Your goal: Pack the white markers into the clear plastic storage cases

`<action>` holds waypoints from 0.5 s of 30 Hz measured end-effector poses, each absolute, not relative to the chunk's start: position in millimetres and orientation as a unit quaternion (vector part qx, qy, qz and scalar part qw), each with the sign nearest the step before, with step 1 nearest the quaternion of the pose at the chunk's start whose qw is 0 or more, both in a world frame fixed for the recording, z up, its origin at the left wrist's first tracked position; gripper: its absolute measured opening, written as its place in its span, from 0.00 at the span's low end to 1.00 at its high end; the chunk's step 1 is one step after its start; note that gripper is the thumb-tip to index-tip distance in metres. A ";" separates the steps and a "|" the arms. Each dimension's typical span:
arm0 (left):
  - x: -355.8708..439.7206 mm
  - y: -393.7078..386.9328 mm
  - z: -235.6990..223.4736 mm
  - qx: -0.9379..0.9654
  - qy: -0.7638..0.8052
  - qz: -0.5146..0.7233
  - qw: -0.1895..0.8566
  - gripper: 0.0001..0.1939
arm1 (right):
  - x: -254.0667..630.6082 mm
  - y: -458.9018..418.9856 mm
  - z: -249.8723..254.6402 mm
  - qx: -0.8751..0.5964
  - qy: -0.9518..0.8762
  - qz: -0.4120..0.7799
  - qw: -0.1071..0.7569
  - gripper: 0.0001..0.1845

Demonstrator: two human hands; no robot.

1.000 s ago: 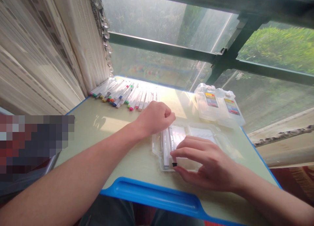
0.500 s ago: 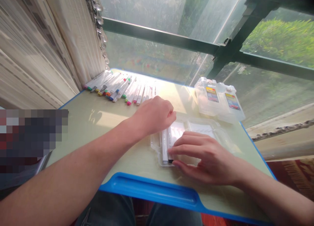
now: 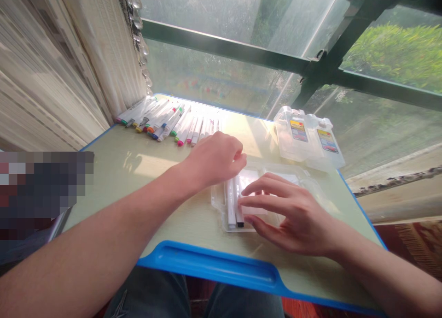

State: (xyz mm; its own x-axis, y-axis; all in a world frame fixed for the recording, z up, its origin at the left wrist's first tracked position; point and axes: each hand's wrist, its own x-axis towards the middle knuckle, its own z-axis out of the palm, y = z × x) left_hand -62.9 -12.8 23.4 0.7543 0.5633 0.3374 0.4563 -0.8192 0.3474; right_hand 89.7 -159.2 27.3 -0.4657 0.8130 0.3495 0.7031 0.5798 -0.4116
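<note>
Looks to me like you're at the seating stage with the black-ended marker [image 3: 239, 212]. It's lying in the left part of the open clear case [image 3: 250, 229], right alongside the paler-ended marker [image 3: 231, 203], both running lengthwise with their near ends about level.

Your right hand [image 3: 299, 216] isn't clamped on anything: thumb and fingers are spread, with a fingertip right at the black-ended marker's side and the thumb by its dark end. Can't tell if either is actually touching. Your left hand [image 3: 217, 156] is curled over the far ends of the pair, and since its fingertips are turned away, I can't say whether it's pinching something or just closed.

IMO the next move calls for a light touch. A small sideways nudge would do if that marker isn't snug against its neighbor, and your left hand hides the far ends, so check those too. Push too hard and you could ride one up over the other.

The loose markers [image 3: 165, 120] are fanned along the far left of the table [image 3: 193, 226], well apart from the case, and two clear cases with labels [image 3: 299, 133] stand at the far right.
</note>
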 end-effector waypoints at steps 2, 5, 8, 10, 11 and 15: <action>-62.6 -9.9 24.3 0.919 0.282 0.225 0.159 0.13 | 89.6 -157.7 27.5 -0.447 -0.848 0.100 0.266 0.12; -62.6 -0.6 24.4 0.892 0.310 0.245 0.219 0.10 | 89.9 -156.2 27.6 -0.446 -0.852 0.102 0.253 0.11; -64.7 10.4 22.2 0.877 0.321 0.228 0.276 0.09 | 90.1 -155.9 27.2 -0.447 -0.856 0.101 0.239 0.10; -66.6 15.3 20.2 0.877 0.308 0.207 0.306 0.09 | 89.9 -155.8 26.7 -0.447 -0.858 0.096 0.234 0.10; -67.4 16.7 19.2 0.878 0.298 0.201 0.315 0.09 | 89.8 -155.7 26.5 -0.446 -0.860 0.093 0.232 0.10; -68.7 17.0 17.2 0.885 0.274 0.205 0.315 0.09 | 88.7 -155.0 27.3 -0.435 -0.867 0.086 0.228 0.10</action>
State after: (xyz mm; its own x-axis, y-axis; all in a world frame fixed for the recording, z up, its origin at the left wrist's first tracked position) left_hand -68.7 17.0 17.2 0.7659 0.6142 0.1903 0.3554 -0.6510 0.6707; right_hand 88.7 -155.0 27.3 -0.5178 0.7931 0.3207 0.7145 0.6071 -0.3477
